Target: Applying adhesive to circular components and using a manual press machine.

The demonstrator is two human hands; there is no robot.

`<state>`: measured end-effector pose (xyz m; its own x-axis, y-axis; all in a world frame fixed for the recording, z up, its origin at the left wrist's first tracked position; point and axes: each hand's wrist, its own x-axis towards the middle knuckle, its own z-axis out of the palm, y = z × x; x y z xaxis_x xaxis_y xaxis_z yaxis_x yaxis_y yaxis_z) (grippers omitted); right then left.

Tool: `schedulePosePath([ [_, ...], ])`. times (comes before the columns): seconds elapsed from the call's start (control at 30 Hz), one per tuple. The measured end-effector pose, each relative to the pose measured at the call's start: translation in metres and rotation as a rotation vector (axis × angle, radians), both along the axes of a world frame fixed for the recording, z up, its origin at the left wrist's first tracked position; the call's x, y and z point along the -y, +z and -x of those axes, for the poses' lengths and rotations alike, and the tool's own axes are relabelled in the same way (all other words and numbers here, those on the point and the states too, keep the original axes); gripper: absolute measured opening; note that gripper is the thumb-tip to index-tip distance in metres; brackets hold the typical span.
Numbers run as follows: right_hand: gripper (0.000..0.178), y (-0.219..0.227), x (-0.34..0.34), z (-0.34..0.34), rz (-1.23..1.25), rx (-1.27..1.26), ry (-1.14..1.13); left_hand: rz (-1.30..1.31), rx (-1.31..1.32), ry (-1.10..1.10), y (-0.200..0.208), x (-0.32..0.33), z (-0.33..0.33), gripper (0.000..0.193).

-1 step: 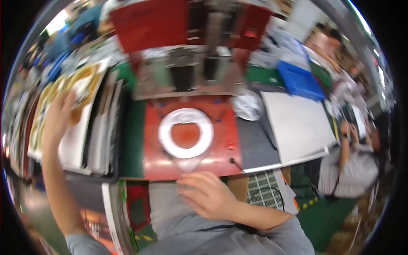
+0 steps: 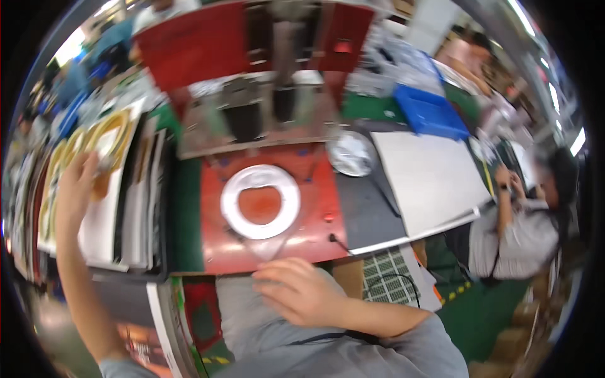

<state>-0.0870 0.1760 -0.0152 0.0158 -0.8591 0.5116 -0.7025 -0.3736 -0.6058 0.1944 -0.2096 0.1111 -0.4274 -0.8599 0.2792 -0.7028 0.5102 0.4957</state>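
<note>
My left hand [image 2: 77, 186] reaches to the left over an upright stack of boards, its fingertips by the yellow rings [image 2: 108, 135] on a white board [image 2: 104, 223]. Blur hides whether those fingers grip anything; a small silvery patch shows beside them. My right hand [image 2: 301, 291] hovers above my lap at the table's front edge, back upward, fingers loosely stretched and nothing visible in them. In front of me, a white ring [image 2: 290, 200] lies flat on the red base plate [image 2: 315, 236] of a press, beneath and in front of its metal head [image 2: 252, 142].
A silvery round dish [image 2: 350, 154] stands right of the press, beside a large pale sheet [image 2: 428, 179]. Behind the sheet sits a blue tray [image 2: 435, 113] near clear plastic bags [image 2: 391, 66]. Other people sit or stand at the right and far left.
The whole view has shifted, so the press and table appear further left. My left hand has come slightly nearer to me along the yellow rings. My right hand stays over my lap.
</note>
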Motion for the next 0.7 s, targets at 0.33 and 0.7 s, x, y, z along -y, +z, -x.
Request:
schedulePosePath([
  [0.33,0.026,0.013,0.01,0.003,0.026,0.211,0.029,-0.001,-0.072,-0.055,0.003,-0.03,0.008,0.008],
  [0.7,0.041,0.05,0.042,-0.009,-0.35,1.126,0.586,0.61,-0.088,-0.437,-0.019,-0.225,0.053,0.049],
])
